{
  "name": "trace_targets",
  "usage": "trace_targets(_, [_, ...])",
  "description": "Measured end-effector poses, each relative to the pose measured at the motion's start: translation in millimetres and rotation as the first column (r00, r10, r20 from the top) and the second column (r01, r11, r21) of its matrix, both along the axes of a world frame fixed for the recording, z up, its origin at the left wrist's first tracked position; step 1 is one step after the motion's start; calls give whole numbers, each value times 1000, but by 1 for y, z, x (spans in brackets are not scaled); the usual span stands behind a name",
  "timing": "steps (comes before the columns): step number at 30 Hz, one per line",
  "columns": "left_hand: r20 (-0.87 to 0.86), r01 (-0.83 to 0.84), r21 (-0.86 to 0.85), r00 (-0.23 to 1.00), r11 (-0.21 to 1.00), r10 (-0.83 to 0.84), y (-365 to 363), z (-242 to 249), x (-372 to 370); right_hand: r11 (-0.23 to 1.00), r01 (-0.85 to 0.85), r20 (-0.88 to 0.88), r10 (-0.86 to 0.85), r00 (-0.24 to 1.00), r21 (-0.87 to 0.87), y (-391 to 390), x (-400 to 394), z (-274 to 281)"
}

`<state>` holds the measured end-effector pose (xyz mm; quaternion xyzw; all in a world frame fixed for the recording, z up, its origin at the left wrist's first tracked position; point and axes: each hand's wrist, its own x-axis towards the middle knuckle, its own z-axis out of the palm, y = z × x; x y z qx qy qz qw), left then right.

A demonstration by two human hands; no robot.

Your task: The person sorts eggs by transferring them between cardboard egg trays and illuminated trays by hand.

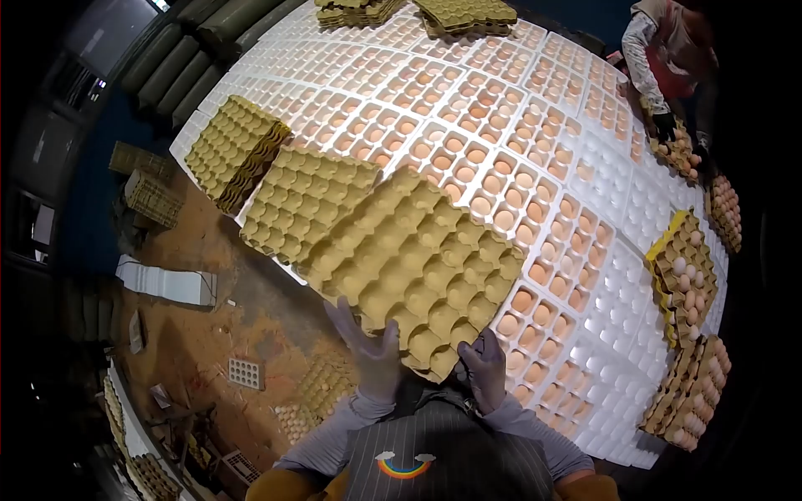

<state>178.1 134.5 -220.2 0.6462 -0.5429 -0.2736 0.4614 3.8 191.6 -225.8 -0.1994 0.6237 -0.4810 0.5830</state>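
Note:
An empty yellowish cardboard egg tray (pixel 418 267) is held tilted over the near edge of the table. My left hand (pixel 372 351), gloved, is at the tray's lower left edge, with thumb and fingers apart around the rim. My right hand (pixel 484 363), also gloved, pinches the tray's lower right corner. Another empty cardboard tray (pixel 305 196) lies just left of the held one, partly covered by it. White foam trays (pixel 476 104) with eggs in their cells spread over the table beyond. The cells right under the held tray are hidden.
Stacks of empty cardboard trays stand at the left (pixel 230 150) and far edge (pixel 464 15). Cardboard trays with eggs (pixel 687 271) line the right edge. A co-worker (pixel 668 50) handles eggs at the upper right. Vacant foam trays (pixel 622 296) lie at right.

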Motion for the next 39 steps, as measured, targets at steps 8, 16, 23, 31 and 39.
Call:
trace_targets(8, [251, -77, -271, 957, 960, 147, -111, -27, 151, 931, -325, -180, 295, 938, -164, -158, 125, 8])
trace_targets(16, [-242, -268, 199, 919, 943, 312, -181, -117, 214, 979, -161, 273, 191, 943, -129, -222, 177, -84])
trace_targets(23, [-146, -155, 44, 976, 987, 160, -165, -98, 219, 953, -302, 14, 302, 953, 20, -216, 177, -58])
trace_targets(31, [236, 99, 62, 965, 993, -111, -91, -67, 156, 965, -199, 54, 192, 980, 169, -70, 81, -2])
trace_targets(39, [-122, 597, -88, 788, 798, -603, -59, 18, -81, 961, 247, -79, -258, 963, -127, 114, -107, 1])
